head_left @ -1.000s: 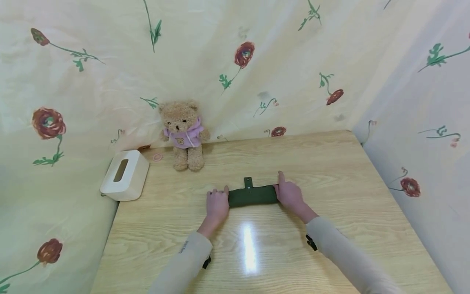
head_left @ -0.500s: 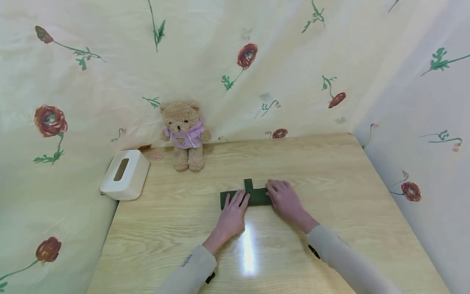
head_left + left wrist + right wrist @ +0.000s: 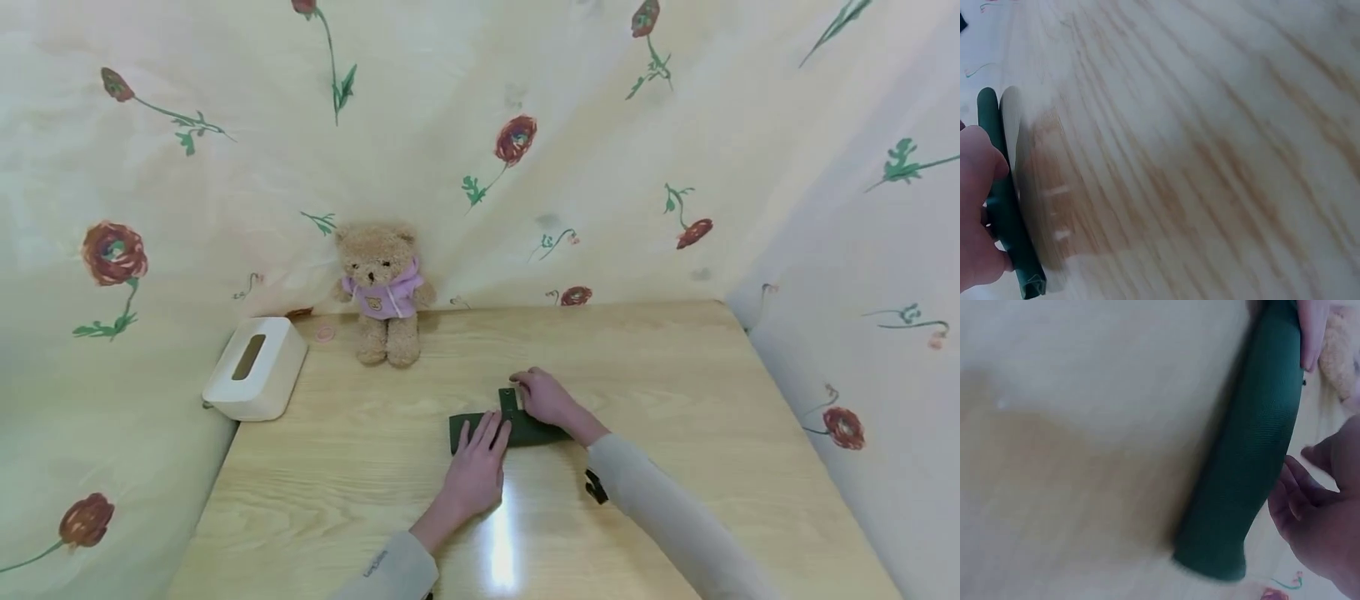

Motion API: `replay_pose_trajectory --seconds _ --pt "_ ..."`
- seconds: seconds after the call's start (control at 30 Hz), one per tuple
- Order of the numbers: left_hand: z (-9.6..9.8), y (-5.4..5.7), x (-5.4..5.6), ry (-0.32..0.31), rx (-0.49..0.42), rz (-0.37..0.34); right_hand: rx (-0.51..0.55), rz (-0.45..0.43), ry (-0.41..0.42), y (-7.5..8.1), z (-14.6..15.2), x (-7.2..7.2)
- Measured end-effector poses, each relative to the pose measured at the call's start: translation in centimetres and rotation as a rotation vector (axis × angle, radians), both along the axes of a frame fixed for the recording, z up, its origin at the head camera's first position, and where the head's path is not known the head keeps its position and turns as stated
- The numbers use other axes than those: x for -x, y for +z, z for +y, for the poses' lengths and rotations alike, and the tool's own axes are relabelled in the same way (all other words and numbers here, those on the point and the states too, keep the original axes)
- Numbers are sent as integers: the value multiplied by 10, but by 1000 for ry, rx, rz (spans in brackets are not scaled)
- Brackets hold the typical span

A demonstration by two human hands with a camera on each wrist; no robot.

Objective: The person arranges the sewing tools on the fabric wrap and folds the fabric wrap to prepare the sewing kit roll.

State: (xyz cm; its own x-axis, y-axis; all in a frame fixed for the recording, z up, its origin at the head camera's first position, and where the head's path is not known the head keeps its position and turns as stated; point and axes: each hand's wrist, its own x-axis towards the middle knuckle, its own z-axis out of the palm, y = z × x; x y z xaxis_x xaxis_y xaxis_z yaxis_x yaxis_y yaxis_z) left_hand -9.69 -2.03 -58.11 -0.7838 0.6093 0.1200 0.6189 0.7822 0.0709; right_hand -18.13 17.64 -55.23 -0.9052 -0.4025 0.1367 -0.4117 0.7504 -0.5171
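A dark green folded pouch (image 3: 542, 431) of cloth-like material lies on the wooden table, with a short snap strap (image 3: 507, 401) standing out from its far edge. My left hand (image 3: 476, 467) rests on the pouch left of the strap, its fingers fairly straight. Just right of the strap is my right hand (image 3: 549, 400), over the far edge. In the right wrist view, the bent fingers of the right hand (image 3: 1316, 512) meet the edge of the pouch (image 3: 1244, 456), and the thumb stands apart from them. The left wrist view has the pouch (image 3: 1007, 206) as a thick roll beside the left hand (image 3: 979, 206).
A teddy bear (image 3: 382, 292) in a purple hoodie sits against the flowered wall covering at the back. The white tissue box (image 3: 258, 367) stands at the table's left edge. A small pink ring mark (image 3: 325, 334) is between them. Bare table (image 3: 675, 367) extends to the right.
My left hand has gone from the pouch's left end onto its top. The right hand has left the right end and moved left to the strap. The head view has tilted up a little.
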Motion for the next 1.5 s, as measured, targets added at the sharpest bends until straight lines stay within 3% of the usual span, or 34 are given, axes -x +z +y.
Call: replay_pose_trajectory --seconds 0.17,0.33,0.43,0.63,0.9,1.27,1.5 --pt "0 -5 -8 -29 -28 5 10 -111 70 -6 -5 8" --pt "-1 -5 -2 -24 -54 28 250 -317 88 -5 1 14" --pt "-1 -3 4 -21 -60 28 365 -361 101 -2 6 16" --pt "-3 2 7 -25 -84 -1 421 -296 149 -1 14 8" --pt "-4 1 13 -14 -171 -74 429 -275 68 -7 16 -7" --pt "-1 -1 17 13 -294 -29 395 -83 128 -9 16 -18" --pt "1 -2 17 33 -348 -55 325 0 165 -12 16 -25"
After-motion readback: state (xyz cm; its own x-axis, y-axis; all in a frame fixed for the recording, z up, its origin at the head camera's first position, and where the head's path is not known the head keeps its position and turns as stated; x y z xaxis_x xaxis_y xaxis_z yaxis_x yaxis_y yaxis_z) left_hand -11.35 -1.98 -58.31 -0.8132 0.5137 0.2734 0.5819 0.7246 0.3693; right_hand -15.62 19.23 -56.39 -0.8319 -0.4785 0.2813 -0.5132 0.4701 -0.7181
